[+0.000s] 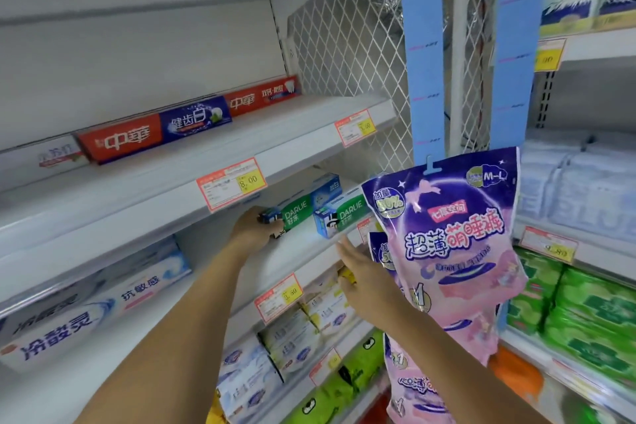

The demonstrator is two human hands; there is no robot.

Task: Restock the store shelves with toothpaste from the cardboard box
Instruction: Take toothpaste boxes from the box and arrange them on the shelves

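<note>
Left hand [254, 231] grips the near end of a green Darlie toothpaste box [299, 208] on the shelf [309, 243], seemingly to line it up beside a second Darlie box [340, 217]. Right hand [364, 272] hovers nearby, fingers straight and empty. The cardboard box is not in view.

Centre left, the upper shelf [247, 144] carries red toothpaste boxes [120, 140] end to end along its back. On the middle shelf [306, 246], centre frame, two green Darlie boxes [297, 208] lie side by side. Lower left, white toothpaste boxes [103, 306] lie lengthwise.
</note>
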